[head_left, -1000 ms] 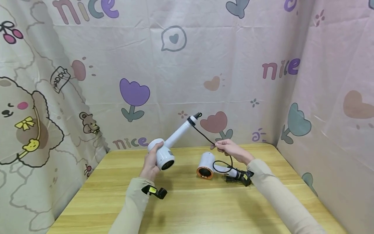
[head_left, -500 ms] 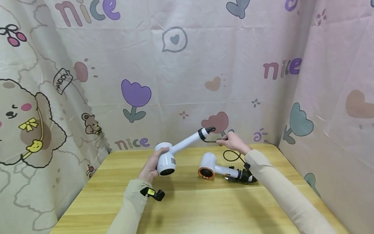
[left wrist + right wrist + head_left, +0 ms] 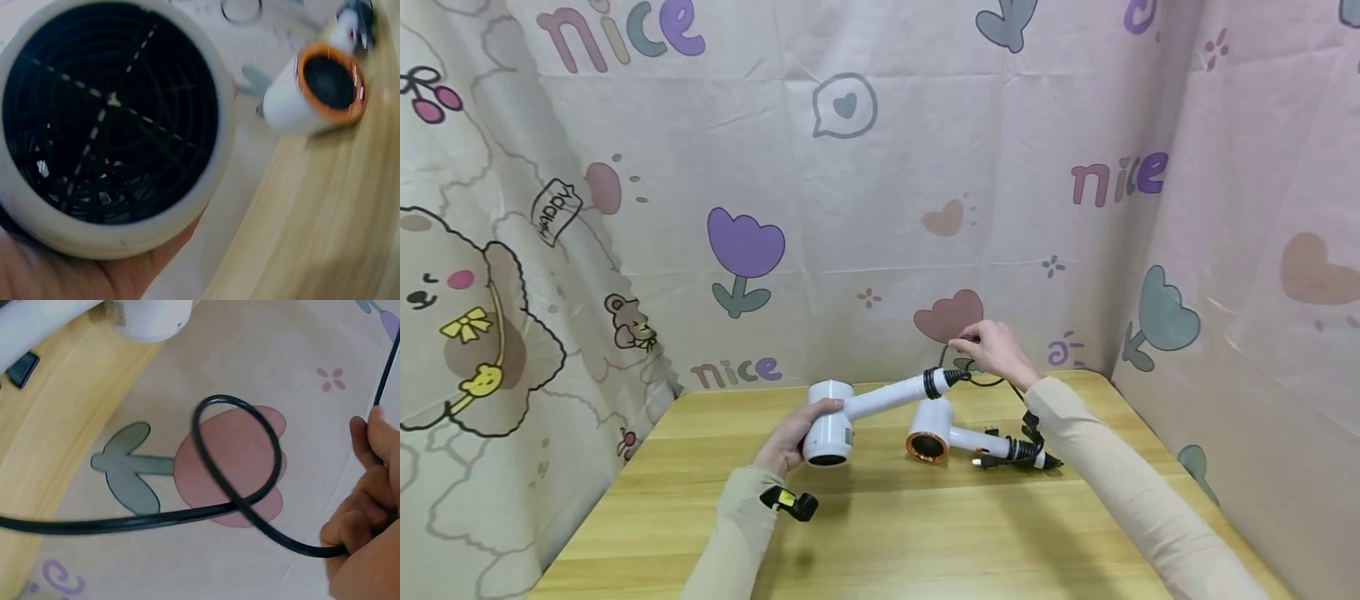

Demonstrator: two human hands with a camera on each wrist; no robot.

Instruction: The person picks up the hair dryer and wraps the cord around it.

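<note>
My left hand (image 3: pixel 790 435) grips a white hair dryer (image 3: pixel 830 425) by its barrel and holds it over the table. Its handle slants up to the right, with turns of black cord wound near the end. The dryer's dark round grille (image 3: pixel 112 112) fills much of the left wrist view. My right hand (image 3: pixel 996 348) pinches the black cord (image 3: pixel 237 501) between thumb and fingers, just above the handle's end. In the right wrist view the cord makes a loose loop beside the hand and runs off to the left.
A second white hair dryer (image 3: pixel 931 429) with an orange-rimmed mouth lies on the wooden table (image 3: pixel 925 533), its handle pointing right and wrapped in black cord. Behind the table hangs a printed cloth (image 3: pixel 880 208).
The held hair dryer has come down, its handle tilting closer to level. My right hand, pinching the cord, has risen from below the handle's end to above it, and the cord coils look tighter.
</note>
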